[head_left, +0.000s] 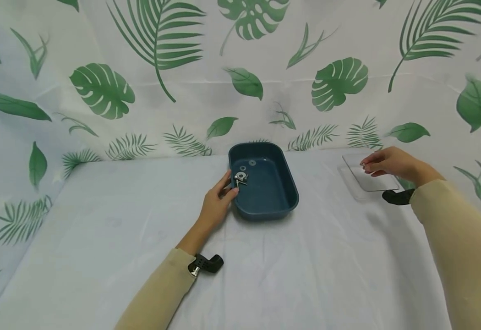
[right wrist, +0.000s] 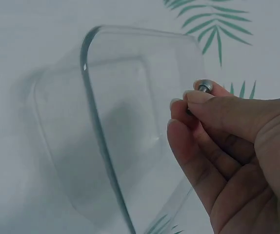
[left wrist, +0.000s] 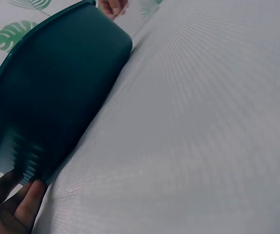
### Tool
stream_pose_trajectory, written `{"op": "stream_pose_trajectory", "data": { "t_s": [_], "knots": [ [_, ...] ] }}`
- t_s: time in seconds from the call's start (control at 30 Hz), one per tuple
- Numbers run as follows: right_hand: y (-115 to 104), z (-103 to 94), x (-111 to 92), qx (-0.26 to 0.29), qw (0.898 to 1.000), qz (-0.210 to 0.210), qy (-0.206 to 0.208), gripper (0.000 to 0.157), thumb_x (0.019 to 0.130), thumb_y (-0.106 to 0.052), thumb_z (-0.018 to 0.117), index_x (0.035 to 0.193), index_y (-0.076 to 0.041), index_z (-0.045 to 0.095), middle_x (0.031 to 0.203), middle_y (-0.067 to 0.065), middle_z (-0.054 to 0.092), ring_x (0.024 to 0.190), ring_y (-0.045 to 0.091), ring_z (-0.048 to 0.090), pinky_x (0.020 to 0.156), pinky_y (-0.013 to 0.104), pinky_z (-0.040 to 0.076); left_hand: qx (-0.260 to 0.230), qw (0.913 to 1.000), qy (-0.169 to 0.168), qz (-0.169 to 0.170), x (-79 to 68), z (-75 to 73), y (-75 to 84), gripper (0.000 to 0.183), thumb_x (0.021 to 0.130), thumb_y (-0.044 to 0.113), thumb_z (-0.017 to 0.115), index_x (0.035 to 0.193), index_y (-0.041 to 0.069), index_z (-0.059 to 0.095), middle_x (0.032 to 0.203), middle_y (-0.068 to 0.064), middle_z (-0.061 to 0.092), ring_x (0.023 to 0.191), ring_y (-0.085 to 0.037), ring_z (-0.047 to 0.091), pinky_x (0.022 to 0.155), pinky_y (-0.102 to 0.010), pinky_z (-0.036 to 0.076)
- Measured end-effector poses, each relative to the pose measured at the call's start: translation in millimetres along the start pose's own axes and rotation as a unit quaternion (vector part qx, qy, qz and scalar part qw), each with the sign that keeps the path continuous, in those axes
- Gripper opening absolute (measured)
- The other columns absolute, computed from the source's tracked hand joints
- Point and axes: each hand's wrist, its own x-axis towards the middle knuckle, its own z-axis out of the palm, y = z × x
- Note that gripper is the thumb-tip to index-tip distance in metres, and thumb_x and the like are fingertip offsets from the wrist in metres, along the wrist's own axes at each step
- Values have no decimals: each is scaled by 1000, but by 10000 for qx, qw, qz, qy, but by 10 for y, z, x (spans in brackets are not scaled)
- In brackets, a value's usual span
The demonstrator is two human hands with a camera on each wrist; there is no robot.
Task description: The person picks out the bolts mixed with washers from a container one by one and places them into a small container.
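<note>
My left hand (head_left: pixel 217 204) grips the left side of a dark blue tub (head_left: pixel 265 214), and in the left wrist view its fingers (left wrist: pixel 30 202) press the outer wall low down. Over on the right, my right hand (head_left: pixel 393 163) pinches a small metal bolt (right wrist: pixel 205 86) between thumb and fingertips, its rounded head showing above them. That hand is above a clear rectangular container (right wrist: pixel 101 131), whose open rim faces up. Inside the tub, near its left wall, lie flat washers (head_left: pixel 252 162) and a cluster of small metal hardware (head_left: pixel 241 176).
A white cloth (head_left: pixel 150 229) covers the table under both containers. Behind it rises a white backdrop (head_left: pixel 199 105) printed with green leaves. Each wrist wears a black strap (head_left: pixel 205 263).
</note>
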Motion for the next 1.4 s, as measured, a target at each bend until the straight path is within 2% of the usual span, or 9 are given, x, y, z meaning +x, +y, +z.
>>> {"op": "stream_pose_trajectory", "data": {
  "t_s": [0.2, 0.4, 0.63, 0.8, 0.87, 1.1, 1.27, 1.4],
  "knots": [
    [124, 46, 119, 138, 9997, 219, -21, 48, 101, -21, 63, 134, 12, 54, 112, 3, 72, 97, 14, 70, 94, 39, 58, -31, 10000, -32, 31, -7, -8, -34, 61, 102, 29, 60, 158, 22, 38, 153, -12, 52, 130, -31, 62, 104, -47, 52],
    [203, 112, 211, 196, 9993, 304, -34, 41, 100, -14, 63, 129, 14, 58, 106, 6, 72, 91, 12, 67, 85, 31, 59, -1, 10000, -8, 75, 0, -3, -46, 61, 102, 29, 60, 158, 23, 38, 153, -13, 52, 129, -31, 62, 104, -48, 52],
    [218, 228, 262, -83, 9991, 398, 75, 34, 97, -12, 65, 121, 13, 63, 102, 12, 71, 87, 17, 65, 78, 31, 58, 34, 10000, -38, 82, -35, -28, -37, 61, 101, 28, 60, 158, 20, 39, 151, -14, 54, 130, -31, 62, 104, -47, 52],
    [243, 289, 297, -159, 9984, 540, 88, 32, 95, -12, 67, 117, 12, 66, 99, 10, 71, 86, 17, 63, 75, 29, 56, -38, 9999, -83, 96, -59, -35, -24, 61, 101, 27, 60, 158, 21, 38, 151, -14, 53, 131, -32, 61, 105, -47, 52],
    [255, 310, 301, -152, 9982, 573, 110, 32, 95, -12, 68, 117, 11, 66, 99, 9, 71, 86, 18, 63, 74, 29, 55, -53, 9999, -95, 103, -69, -38, -24, 61, 101, 28, 60, 158, 21, 38, 152, -14, 53, 131, -32, 61, 105, -48, 52],
    [262, 366, 331, -168, 9980, 551, 264, 33, 94, -11, 67, 119, 11, 66, 112, 22, 69, 90, 21, 63, 74, 28, 55, -138, 9997, -146, 133, -73, -39, -32, 62, 102, 24, 60, 159, 19, 35, 154, -18, 49, 133, -35, 58, 106, -51, 50],
    [250, 371, 329, -146, 9978, 591, 247, 33, 94, -11, 67, 119, 10, 67, 102, 11, 73, 88, 21, 62, 73, 28, 53, -144, 9997, -139, 143, -75, -36, -47, 61, 102, 28, 60, 158, 23, 37, 153, -16, 51, 132, -34, 59, 105, -51, 51],
    [239, 382, 321, -134, 9975, 654, 237, 33, 94, -11, 67, 120, 10, 66, 99, 8, 73, 87, 21, 62, 73, 28, 53, -90, 9998, -86, 139, -81, -27, -62, 61, 102, 28, 60, 158, 24, 38, 152, -14, 53, 131, -31, 61, 104, -48, 52]
  ]
}}
